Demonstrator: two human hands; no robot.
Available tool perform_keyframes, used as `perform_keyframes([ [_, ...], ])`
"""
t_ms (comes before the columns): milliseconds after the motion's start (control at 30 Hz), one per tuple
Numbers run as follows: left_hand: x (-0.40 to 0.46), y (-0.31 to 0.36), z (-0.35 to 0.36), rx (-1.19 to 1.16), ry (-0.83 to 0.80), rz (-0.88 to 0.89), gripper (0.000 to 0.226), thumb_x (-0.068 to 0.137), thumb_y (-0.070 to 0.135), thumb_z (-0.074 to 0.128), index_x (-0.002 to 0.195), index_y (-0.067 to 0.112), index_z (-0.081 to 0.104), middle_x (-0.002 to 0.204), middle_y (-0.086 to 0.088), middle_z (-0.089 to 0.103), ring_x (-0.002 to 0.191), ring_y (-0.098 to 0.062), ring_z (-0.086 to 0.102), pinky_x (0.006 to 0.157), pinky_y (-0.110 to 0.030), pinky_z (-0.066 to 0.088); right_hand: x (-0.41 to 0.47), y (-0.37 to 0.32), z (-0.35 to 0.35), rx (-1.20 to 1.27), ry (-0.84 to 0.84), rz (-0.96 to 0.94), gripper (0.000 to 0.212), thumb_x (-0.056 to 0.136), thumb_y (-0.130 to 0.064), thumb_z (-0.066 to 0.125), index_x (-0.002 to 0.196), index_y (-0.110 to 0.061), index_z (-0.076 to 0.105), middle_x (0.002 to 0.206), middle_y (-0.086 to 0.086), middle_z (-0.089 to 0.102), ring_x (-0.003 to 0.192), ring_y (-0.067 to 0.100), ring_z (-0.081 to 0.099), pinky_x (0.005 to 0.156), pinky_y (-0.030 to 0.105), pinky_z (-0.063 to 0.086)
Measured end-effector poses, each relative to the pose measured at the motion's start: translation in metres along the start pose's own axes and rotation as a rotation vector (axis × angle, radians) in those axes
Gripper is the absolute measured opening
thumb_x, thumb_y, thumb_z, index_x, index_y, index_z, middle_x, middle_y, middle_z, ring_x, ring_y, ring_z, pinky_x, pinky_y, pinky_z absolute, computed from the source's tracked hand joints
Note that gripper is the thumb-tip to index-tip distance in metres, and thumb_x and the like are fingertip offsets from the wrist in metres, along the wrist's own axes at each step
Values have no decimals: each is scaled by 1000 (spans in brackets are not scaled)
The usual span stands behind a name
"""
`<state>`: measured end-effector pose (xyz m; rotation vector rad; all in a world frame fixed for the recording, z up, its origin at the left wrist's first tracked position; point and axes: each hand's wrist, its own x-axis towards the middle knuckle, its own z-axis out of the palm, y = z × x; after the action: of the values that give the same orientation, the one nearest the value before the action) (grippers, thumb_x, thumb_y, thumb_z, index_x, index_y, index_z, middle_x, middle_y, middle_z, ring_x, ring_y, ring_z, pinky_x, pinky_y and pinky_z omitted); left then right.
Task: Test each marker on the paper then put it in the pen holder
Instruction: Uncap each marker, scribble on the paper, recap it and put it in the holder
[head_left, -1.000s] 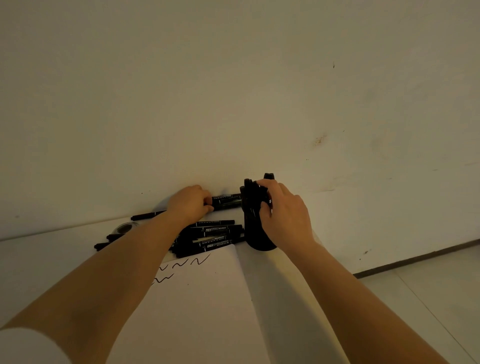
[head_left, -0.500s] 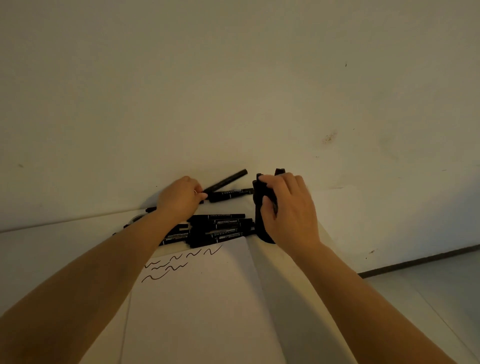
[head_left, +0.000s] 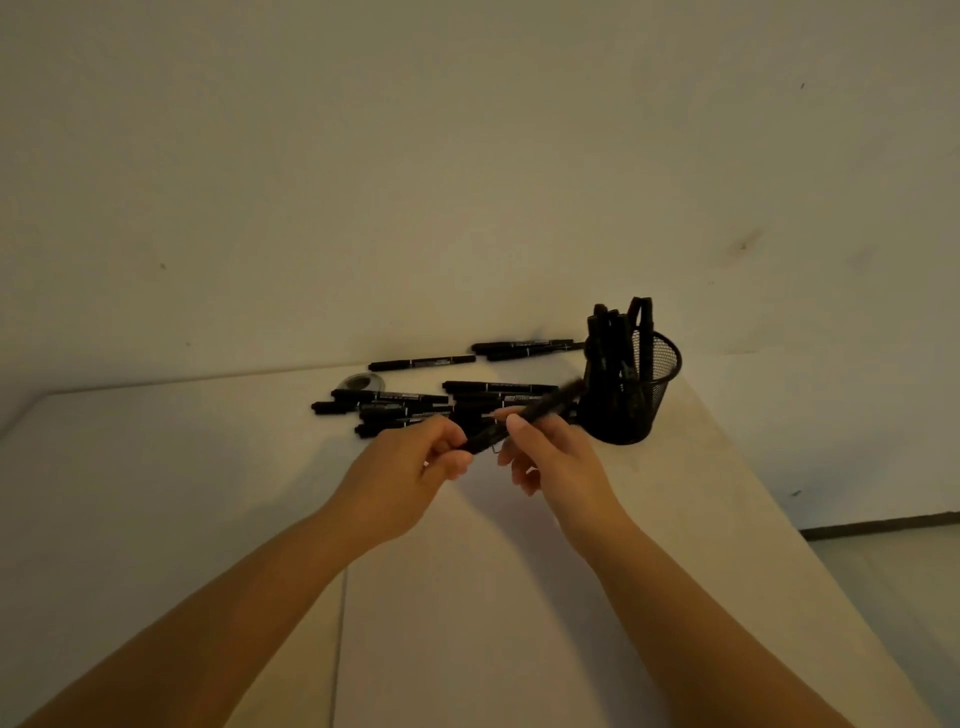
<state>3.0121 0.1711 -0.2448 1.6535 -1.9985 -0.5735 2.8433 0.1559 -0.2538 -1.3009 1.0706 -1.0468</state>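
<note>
A black marker (head_left: 540, 408) is held between both hands above the white paper (head_left: 467, 597), slanting up to the right and blurred. My left hand (head_left: 410, 470) grips its lower end. My right hand (head_left: 550, 457) pinches the middle of the barrel with thumb and fingers. Just right of the hands stands the black mesh pen holder (head_left: 652, 395) with several markers (head_left: 610, 332) upright in it. A pile of loose black markers (head_left: 410, 408) lies on the table behind the hands, and more markers (head_left: 524, 347) lie near the wall.
A roll of clear tape (head_left: 361, 383) sits left of the marker pile. The white table (head_left: 130, 493) meets the wall at the back, and its right edge (head_left: 753, 493) drops to the floor. The paper's left edge runs down between my forearms.
My left hand lifted a marker from near the wall and brought it toward me. My right hand let go of the pen holder and took hold of that marker. The camera tilted.
</note>
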Motion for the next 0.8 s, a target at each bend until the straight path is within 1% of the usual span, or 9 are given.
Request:
perform_keyframes([
  [100, -9, 1, 0, 94, 3, 68, 12, 91, 33, 48, 101, 30, 55, 91, 12, 58, 83, -6, 54, 73, -26, 47, -9, 1, 6, 127, 12, 39, 21, 90, -27, 53, 78, -17, 67, 54, -3, 60, 48, 8, 52, 44, 19, 40],
  [167, -14, 3, 3, 155, 33, 136, 21, 92, 34, 45, 107, 27, 57, 94, 13, 52, 83, -5, 50, 71, -21, 43, -13, 0, 8, 192, 28, 99, 29, 92, -28, 49, 73, -13, 65, 51, 1, 57, 43, 12, 50, 40, 22, 38],
  [233, -19, 7, 7, 194, 69, 168, 25, 93, 36, 41, 108, 25, 57, 91, 14, 46, 78, -4, 46, 64, -15, 35, -14, -2, 8, 247, 34, 163, 32, 93, -27, 47, 72, -9, 63, 48, 3, 56, 40, 14, 48, 39, 22, 37],
  [333, -27, 11, 10, 282, 71, 176, 25, 95, 38, 32, 98, 25, 54, 78, 14, 41, 67, -7, 41, 54, -14, 25, -15, -5, 3, 264, 3, 234, 31, 92, -22, 46, 71, -6, 61, 46, 6, 55, 36, 15, 44, 37, 22, 36],
  [433, -37, 15, 9, 316, -8, 187, 24, 96, 42, 23, 81, 30, 38, 63, 13, 36, 56, -5, 37, 50, -18, 21, -16, -7, -5, 253, -46, 232, 34, 90, -17, 46, 63, -6, 64, 44, 9, 54, 33, 15, 41, 34, 22, 33],
  [500, -42, 19, 7, 252, -52, 172, 28, 95, 42, 24, 70, 33, 31, 60, 12, 37, 54, -4, 37, 49, -20, 22, -16, -8, -10, 241, -82, 194, 38, 89, -16, 47, 56, -10, 66, 43, 10, 53, 32, 15, 39, 34, 22, 31],
  [567, -43, 24, 4, 128, -90, 148, 32, 96, 39, 28, 65, 34, 34, 57, 10, 39, 49, -5, 37, 48, -19, 24, -15, -8, -11, 239, -116, 151, 41, 87, -14, 46, 52, -11, 67, 41, 9, 51, 31, 16, 38, 34, 22, 30],
  [700, -45, 26, 0, -163, -159, 90, 34, 96, 32, 37, 63, 30, 43, 50, 8, 38, 41, -4, 37, 44, -15, 28, -12, -7, -12, 248, -183, 73, 34, 80, -19, 50, 51, -11, 65, 37, 7, 48, 28, 15, 35, 32, 17, 29],
  [800, -46, 26, -1, -314, -219, 35, 35, 96, 29, 38, 62, 27, 46, 42, 10, 38, 40, -4, 33, 44, -13, 28, -11, -7, -12, 249, -227, 12, 30, 75, -20, 49, 50, -13, 64, 36, 5, 46, 28, 14, 35, 32, 16, 28],
])
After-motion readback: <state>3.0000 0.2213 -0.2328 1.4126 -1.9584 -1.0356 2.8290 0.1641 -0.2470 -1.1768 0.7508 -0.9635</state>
